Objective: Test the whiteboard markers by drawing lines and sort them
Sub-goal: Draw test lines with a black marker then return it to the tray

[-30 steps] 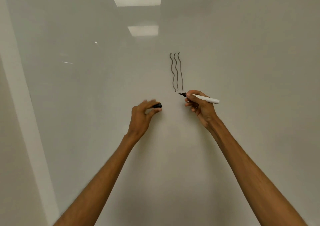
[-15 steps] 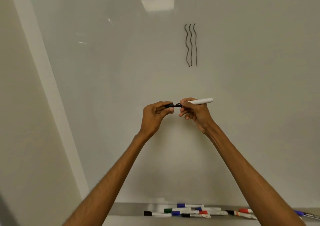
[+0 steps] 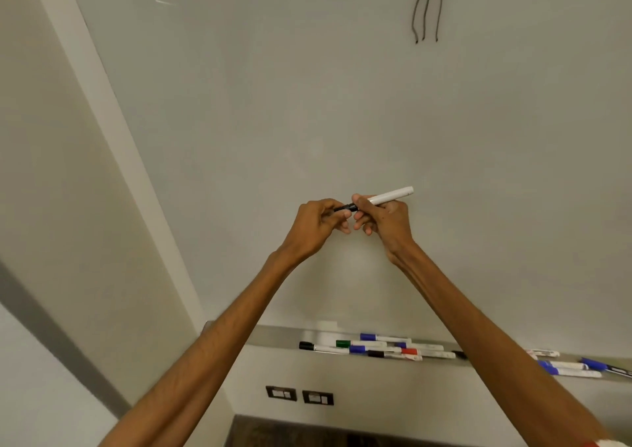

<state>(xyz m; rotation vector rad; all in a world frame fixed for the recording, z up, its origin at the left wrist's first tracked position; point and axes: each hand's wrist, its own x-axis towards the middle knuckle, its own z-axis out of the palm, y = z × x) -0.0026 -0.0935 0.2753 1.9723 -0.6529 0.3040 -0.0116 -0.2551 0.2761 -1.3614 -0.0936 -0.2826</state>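
- I held the marker point(image 3: 390, 196) up in front of the whiteboard point(image 3: 273, 111), well above the ledge point(image 3: 273, 334). My right hand point(image 3: 384, 222) had its fingers curled round the barrel near the writing end. The white tail stuck out to the right, tilted slightly up.
- My left hand point(image 3: 316, 226) pinched the small black cap point(image 3: 345, 207) between thumb and fingers, right at the marker's tip. Whether the cap was pushed fully home, I could not tell.
- I judged the marker light and stiff, with a smooth plastic barrel that could slip in a loose grip. The place to hold it was close to the tip, so the push on the cap ran straight along the barrel. The cap was tiny and easy to drop, so it was best taken by its sides.
- Three dark wavy lines point(image 3: 425, 8) ran down the board, well above both hands.
- On the ledge under the board lay the other markers point(image 3: 376, 348), with black, green, blue and red caps, flat and crowded, some touching. A few more markers point(image 3: 567, 368) lay further right, and my right forearm hid the stretch between.
- Two sockets point(image 3: 298, 394) sat in the wall below the ledge.
- Nothing stood between my hands and the ledge. I reckoned the crowded, round markers there could roll if nudged.
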